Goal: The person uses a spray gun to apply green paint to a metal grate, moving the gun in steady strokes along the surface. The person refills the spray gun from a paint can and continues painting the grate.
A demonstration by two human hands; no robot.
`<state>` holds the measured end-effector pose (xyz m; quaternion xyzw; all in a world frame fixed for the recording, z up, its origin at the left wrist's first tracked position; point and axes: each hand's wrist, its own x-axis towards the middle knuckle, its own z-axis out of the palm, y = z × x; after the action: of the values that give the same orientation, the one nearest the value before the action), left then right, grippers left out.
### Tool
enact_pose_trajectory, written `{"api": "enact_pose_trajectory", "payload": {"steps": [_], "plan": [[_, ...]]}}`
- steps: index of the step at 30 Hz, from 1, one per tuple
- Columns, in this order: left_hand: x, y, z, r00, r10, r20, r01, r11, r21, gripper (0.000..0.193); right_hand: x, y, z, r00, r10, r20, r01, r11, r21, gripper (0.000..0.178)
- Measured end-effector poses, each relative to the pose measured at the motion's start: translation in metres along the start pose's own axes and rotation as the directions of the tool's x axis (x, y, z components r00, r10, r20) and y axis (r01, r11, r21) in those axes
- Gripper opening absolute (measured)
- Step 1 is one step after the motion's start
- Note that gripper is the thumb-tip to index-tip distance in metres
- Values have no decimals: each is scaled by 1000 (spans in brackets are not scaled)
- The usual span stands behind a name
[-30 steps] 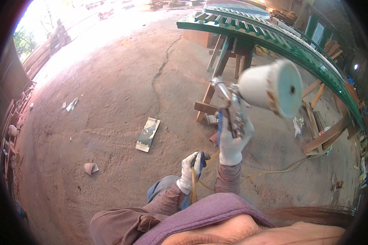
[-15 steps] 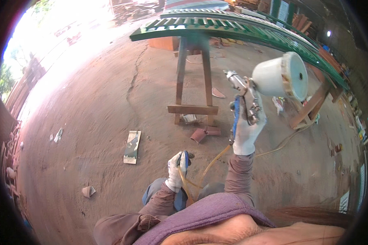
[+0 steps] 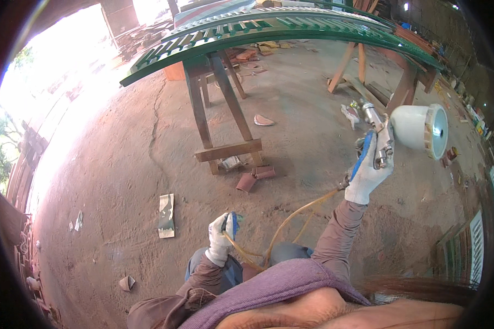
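Observation:
My right hand (image 3: 372,167), in a white and blue glove, is wrapped round a metal paint spray gun (image 3: 380,129). A white paint cup (image 3: 414,127) is fixed to the gun and lies tipped sideways. From the gun's lower end a yellowish air hose (image 3: 291,216) loops down toward my lap. My left hand (image 3: 220,238), gloved alike, is closed round a length of that hose, low in front of my body. Ahead, green louvred panels (image 3: 203,52) rest on wooden trestles, with the gun on the near side of them and apart from them.
The near wooden trestle (image 3: 228,151) has a low crossbar. Reddish curled scraps (image 3: 247,181) lie by its foot. A flat paint-marked strip (image 3: 166,215) and a small broken cup (image 3: 127,283) are on the dirt floor. More louvred panels (image 3: 475,247) stand at the right.
My right hand has moved right and somewhat down with the spray gun. The view has shifted to the right, and my left hand still grips the hose.

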<state>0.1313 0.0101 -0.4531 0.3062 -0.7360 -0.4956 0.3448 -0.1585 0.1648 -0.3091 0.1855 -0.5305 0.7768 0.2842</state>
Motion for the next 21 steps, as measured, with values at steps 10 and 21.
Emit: {"api": "enact_pose_trajectory", "payload": {"steps": [10,21], "plan": [[6,-7,-3,974,191,119,-223,892,393,14,-8,-14,10,952,-89,294,94,996,-2,38],[6,-7,1,989,61,138,-101,947,305,18,-5,-24,40,869,-15,495,-163,935,314,41]]}}
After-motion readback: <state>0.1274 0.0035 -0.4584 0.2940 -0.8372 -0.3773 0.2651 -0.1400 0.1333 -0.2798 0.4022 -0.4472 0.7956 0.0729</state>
